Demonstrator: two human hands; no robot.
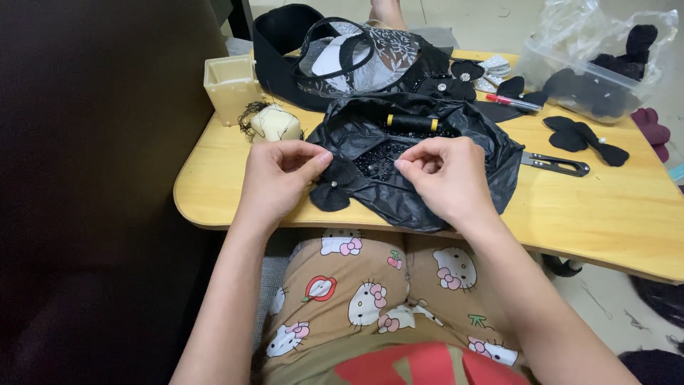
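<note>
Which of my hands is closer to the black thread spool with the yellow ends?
Right. Your right hand sits just below the thread spool, which lies in the black plastic bag. Your left hand is farther off to the left, pinching a black fabric bow.

Black fabric bow [333, 187]; glossy black bag [456, 171]
</note>
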